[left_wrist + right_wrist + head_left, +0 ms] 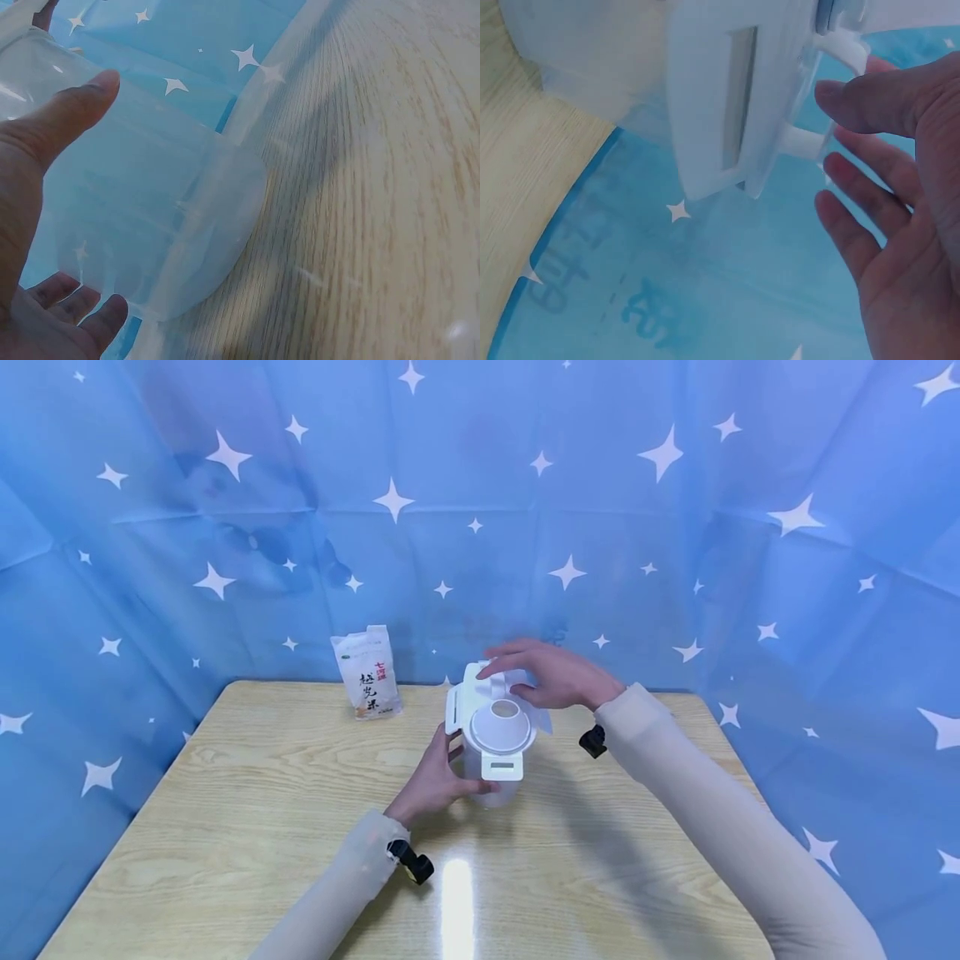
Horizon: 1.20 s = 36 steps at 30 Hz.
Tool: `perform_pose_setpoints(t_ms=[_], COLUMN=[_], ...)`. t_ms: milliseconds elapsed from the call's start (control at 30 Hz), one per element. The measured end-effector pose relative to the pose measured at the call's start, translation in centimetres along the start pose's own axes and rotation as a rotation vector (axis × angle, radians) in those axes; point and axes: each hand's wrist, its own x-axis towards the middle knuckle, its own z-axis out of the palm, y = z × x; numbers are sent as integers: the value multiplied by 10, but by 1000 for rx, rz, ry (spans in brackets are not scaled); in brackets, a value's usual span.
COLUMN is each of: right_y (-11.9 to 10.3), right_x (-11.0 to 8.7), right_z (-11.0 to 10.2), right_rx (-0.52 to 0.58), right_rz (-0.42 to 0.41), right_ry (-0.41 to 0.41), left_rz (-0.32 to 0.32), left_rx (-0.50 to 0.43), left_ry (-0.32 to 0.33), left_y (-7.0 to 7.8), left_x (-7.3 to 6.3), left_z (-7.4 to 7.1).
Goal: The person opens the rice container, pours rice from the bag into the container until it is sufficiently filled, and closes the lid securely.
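A translucent plastic storage container (150,202) with a white lid (472,697) stands at the middle of the table. The lid has side locking flaps (705,105) and a round raised cap (501,729). My left hand (442,781) grips the container's body, its thumb on one side and fingers on the other. At the top, my right hand (558,672) holds the lid's handle (806,141) between thumb and fingers. In the right wrist view, the lower fingers (847,225) are off the handle. The container's far side is hidden.
A printed white rice bag (367,672) stands at the table's back edge, left of the container. Behind the wooden table (247,793) hangs a blue curtain (480,485) with white stars.
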Motion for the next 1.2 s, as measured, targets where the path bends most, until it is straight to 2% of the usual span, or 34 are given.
perform_pose_setpoints(t_ms=[167, 433, 600, 733, 1067, 1200], right_y=[-3, -7, -6, -6, -4, 0], right_x=[9, 17, 18, 19, 14, 8], right_z=[0, -2, -2, -3, -17, -22], right_rx=[-19, -66, -67, -51, 1, 43], right_rz=[-44, -33, -55, -61, -61, -29], right_ry=[-16, -65, -71, -79, -23, -3], left_rz=[-12, -22, -6, -18, 33, 55], left_rx=[-5, -11, -22, -29, -21, -26], left_ry=[-2, -18, -20, -17, -18, -21], left_y=[0, -2, -3, -4, -4, -5], left_x=[-2, -4, -3, -4, 0, 1], left_z=[0, 1, 1, 0, -2, -2])
